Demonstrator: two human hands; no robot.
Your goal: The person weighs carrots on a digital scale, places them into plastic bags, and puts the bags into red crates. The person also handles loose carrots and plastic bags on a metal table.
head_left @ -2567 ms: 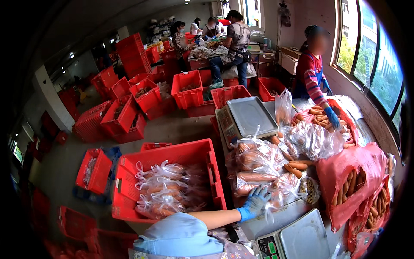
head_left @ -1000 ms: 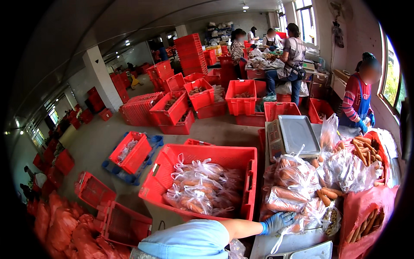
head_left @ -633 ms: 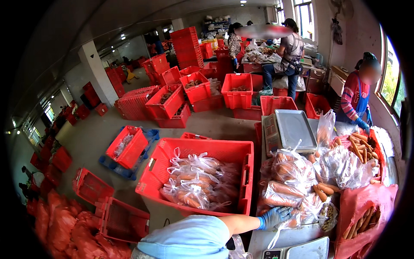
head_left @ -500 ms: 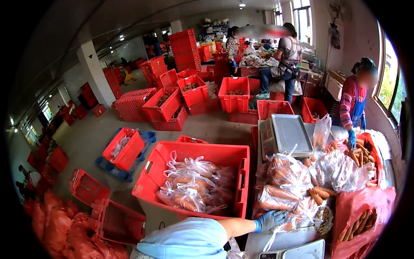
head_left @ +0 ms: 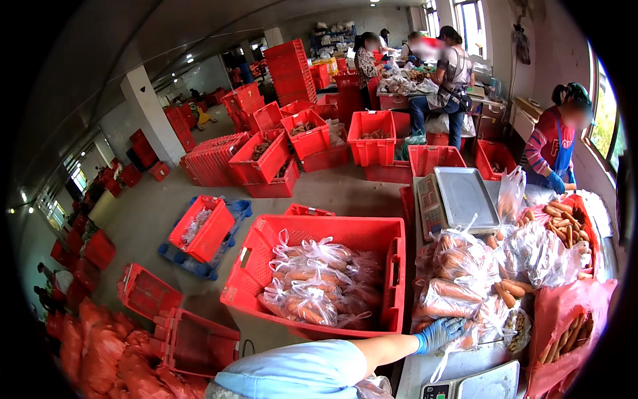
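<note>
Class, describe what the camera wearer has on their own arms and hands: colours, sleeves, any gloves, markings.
The left arm has a loose, light blue sleeve that ends well short of the wrist. The left hand wears a close-fitting blue glove. No markings can be made out on either. The right arm and hand are out of view.

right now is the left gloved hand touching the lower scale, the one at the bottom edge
Apart. The head view shows a strip of grey tabletop between the left gloved hand and the lower scale.
</note>
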